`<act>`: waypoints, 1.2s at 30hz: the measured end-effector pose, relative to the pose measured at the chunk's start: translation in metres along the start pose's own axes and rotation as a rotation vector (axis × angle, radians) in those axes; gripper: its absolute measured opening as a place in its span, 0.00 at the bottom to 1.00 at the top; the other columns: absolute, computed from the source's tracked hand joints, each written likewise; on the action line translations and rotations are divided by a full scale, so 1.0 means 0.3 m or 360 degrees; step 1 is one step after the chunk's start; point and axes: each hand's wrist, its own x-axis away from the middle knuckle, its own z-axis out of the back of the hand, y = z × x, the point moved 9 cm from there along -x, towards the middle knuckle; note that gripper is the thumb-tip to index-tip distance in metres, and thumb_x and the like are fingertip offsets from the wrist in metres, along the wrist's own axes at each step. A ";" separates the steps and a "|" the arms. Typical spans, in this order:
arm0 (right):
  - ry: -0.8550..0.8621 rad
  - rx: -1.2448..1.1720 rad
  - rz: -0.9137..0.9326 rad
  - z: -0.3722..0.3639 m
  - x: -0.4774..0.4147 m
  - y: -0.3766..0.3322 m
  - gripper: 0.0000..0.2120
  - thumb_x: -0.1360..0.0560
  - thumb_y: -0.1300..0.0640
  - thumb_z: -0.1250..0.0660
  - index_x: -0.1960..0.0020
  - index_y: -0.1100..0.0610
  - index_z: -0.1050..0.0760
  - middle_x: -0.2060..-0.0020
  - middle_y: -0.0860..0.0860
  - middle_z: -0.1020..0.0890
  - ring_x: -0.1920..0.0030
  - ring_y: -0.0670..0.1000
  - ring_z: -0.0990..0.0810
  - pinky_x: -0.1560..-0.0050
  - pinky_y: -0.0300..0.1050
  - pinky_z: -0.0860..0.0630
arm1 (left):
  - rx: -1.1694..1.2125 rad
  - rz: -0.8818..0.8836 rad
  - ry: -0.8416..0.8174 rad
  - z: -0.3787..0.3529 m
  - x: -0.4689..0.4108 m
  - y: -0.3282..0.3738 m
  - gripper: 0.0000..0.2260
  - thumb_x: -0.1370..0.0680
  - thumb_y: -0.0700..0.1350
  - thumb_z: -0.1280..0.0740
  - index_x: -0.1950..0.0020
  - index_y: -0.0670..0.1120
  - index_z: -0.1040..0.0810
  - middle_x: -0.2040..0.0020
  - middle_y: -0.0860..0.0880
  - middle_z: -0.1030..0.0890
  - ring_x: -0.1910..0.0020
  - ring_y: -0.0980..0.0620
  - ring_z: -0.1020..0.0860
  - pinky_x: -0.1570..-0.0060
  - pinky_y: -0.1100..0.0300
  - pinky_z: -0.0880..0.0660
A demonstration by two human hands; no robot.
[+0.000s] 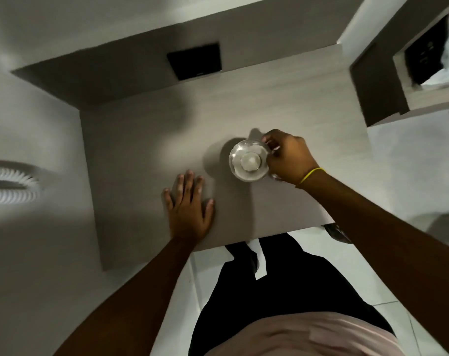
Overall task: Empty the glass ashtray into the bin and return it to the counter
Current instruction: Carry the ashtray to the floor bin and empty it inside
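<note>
The round glass ashtray (248, 160) sits on the grey counter (146, 140), right of its middle, with something pale in its centre. My right hand (287, 156) grips the ashtray's right rim, fingers curled over the edge; a yellow band circles that wrist. My left hand (188, 208) lies flat on the counter near the front edge, fingers spread, holding nothing. The bin is not clearly in view.
A black square socket plate (195, 61) is set in the wall behind the counter. A recessed shelf unit (423, 73) stands at the upper right. A ribbed hose (10, 183) lies at the left. Pale tiled floor (411, 176) shows to the right.
</note>
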 end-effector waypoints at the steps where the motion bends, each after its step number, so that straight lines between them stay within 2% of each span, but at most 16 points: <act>1: 0.0069 -0.0097 -0.0046 0.061 0.023 0.039 0.20 0.31 0.69 0.32 0.42 0.55 0.18 0.54 0.51 0.14 0.55 0.56 0.15 0.53 0.39 0.23 | -0.0024 -0.0007 0.0003 0.001 -0.002 0.006 0.30 0.16 0.59 0.41 0.15 0.49 0.36 0.12 0.45 0.41 0.12 0.43 0.46 0.20 0.30 0.46; 3: 0.0194 -0.0262 -0.0145 0.183 0.080 0.137 0.21 0.31 0.69 0.30 0.42 0.53 0.19 0.54 0.50 0.15 0.58 0.55 0.14 0.55 0.42 0.17 | -0.0062 -0.0014 0.0000 0.003 -0.007 0.018 0.30 0.16 0.59 0.42 0.16 0.49 0.35 0.12 0.44 0.40 0.13 0.42 0.44 0.20 0.30 0.45; 6: 0.0371 -0.0578 -0.0334 0.342 0.184 0.313 0.23 0.33 0.69 0.29 0.41 0.51 0.20 0.52 0.55 0.15 0.58 0.58 0.12 0.64 0.54 0.13 | -0.0086 -0.0026 -0.0010 0.004 -0.016 0.024 0.30 0.17 0.58 0.42 0.17 0.47 0.33 0.13 0.43 0.38 0.14 0.41 0.42 0.21 0.31 0.44; 10: 0.0686 -0.0863 -0.0608 0.522 0.361 0.587 0.26 0.39 0.63 0.30 0.41 0.51 0.21 0.55 0.51 0.17 0.57 0.56 0.14 0.64 0.54 0.14 | -0.0041 -0.0228 -0.0010 0.008 -0.052 0.089 0.29 0.17 0.57 0.42 0.18 0.45 0.32 0.16 0.42 0.32 0.17 0.41 0.35 0.23 0.33 0.39; 14: 0.0964 -0.0966 -0.0807 0.624 0.542 0.842 0.26 0.33 0.71 0.29 0.41 0.49 0.21 0.54 0.51 0.19 0.57 0.54 0.15 0.66 0.58 0.13 | 0.0030 -0.0411 -0.0022 0.029 -0.145 0.263 0.29 0.18 0.56 0.42 0.19 0.43 0.31 0.20 0.38 0.27 0.20 0.37 0.30 0.25 0.32 0.37; 19: 0.1252 -0.1163 -0.1050 0.634 0.777 1.102 0.27 0.32 0.75 0.34 0.47 0.44 0.22 0.53 0.55 0.21 0.50 0.61 0.17 0.60 0.59 0.13 | 0.0132 -0.0757 -0.0042 0.066 -0.306 0.700 0.29 0.18 0.54 0.41 0.22 0.37 0.30 0.23 0.33 0.26 0.25 0.30 0.27 0.28 0.28 0.33; 22: 0.1389 -0.1223 -0.1177 0.599 0.914 1.223 0.26 0.32 0.75 0.35 0.46 0.46 0.22 0.53 0.56 0.22 0.53 0.60 0.18 0.59 0.61 0.14 | 0.0178 -0.1046 -0.0061 0.064 -0.330 1.027 0.28 0.18 0.51 0.37 0.21 0.36 0.30 0.23 0.32 0.26 0.26 0.29 0.27 0.27 0.27 0.34; 25: 0.1482 -0.1261 -0.1277 0.547 1.015 1.313 0.25 0.31 0.76 0.36 0.43 0.50 0.23 0.54 0.55 0.23 0.56 0.60 0.18 0.60 0.62 0.13 | 0.0223 -0.1353 -0.0095 0.031 -0.294 1.327 0.29 0.17 0.49 0.36 0.18 0.37 0.33 0.19 0.35 0.29 0.21 0.33 0.30 0.24 0.28 0.36; 28: 0.1564 -0.1238 -0.1378 0.498 1.093 1.408 0.25 0.31 0.75 0.36 0.41 0.52 0.22 0.56 0.54 0.22 0.57 0.60 0.17 0.64 0.55 0.13 | 0.0304 -0.1590 -0.0207 -0.060 -0.202 1.583 0.30 0.17 0.51 0.38 0.16 0.41 0.35 0.15 0.41 0.34 0.16 0.40 0.36 0.20 0.32 0.39; 30: 0.1590 -0.1216 -0.1425 0.461 1.118 1.458 0.26 0.31 0.74 0.35 0.39 0.53 0.22 0.56 0.53 0.22 0.56 0.62 0.16 0.70 0.48 0.15 | 0.0365 -0.1714 -0.0264 -0.123 -0.128 1.707 0.29 0.17 0.51 0.38 0.17 0.42 0.34 0.15 0.43 0.34 0.15 0.42 0.37 0.19 0.32 0.40; 32: 0.1594 -0.1180 -0.1466 0.420 1.133 1.523 0.28 0.32 0.73 0.33 0.37 0.51 0.23 0.55 0.55 0.21 0.55 0.64 0.15 0.72 0.45 0.16 | 0.0376 -0.1820 -0.0339 -0.213 -0.039 1.809 0.29 0.16 0.52 0.36 0.16 0.44 0.34 0.14 0.44 0.34 0.14 0.44 0.38 0.19 0.32 0.41; 34: 0.1575 -0.1067 -0.1452 0.376 1.127 1.589 0.31 0.34 0.71 0.34 0.35 0.48 0.26 0.55 0.61 0.19 0.57 0.66 0.15 0.71 0.50 0.15 | 0.0360 -0.1912 -0.0378 -0.316 0.051 1.885 0.29 0.16 0.53 0.36 0.16 0.45 0.35 0.14 0.46 0.34 0.14 0.45 0.38 0.19 0.33 0.41; 36: 0.1524 -0.0865 -0.1393 0.349 1.093 1.641 0.33 0.34 0.68 0.36 0.33 0.46 0.30 0.61 0.62 0.19 0.62 0.64 0.17 0.65 0.59 0.14 | 0.0356 -0.1977 -0.0381 -0.407 0.131 1.943 0.29 0.16 0.53 0.37 0.16 0.46 0.34 0.15 0.46 0.33 0.15 0.45 0.37 0.20 0.34 0.40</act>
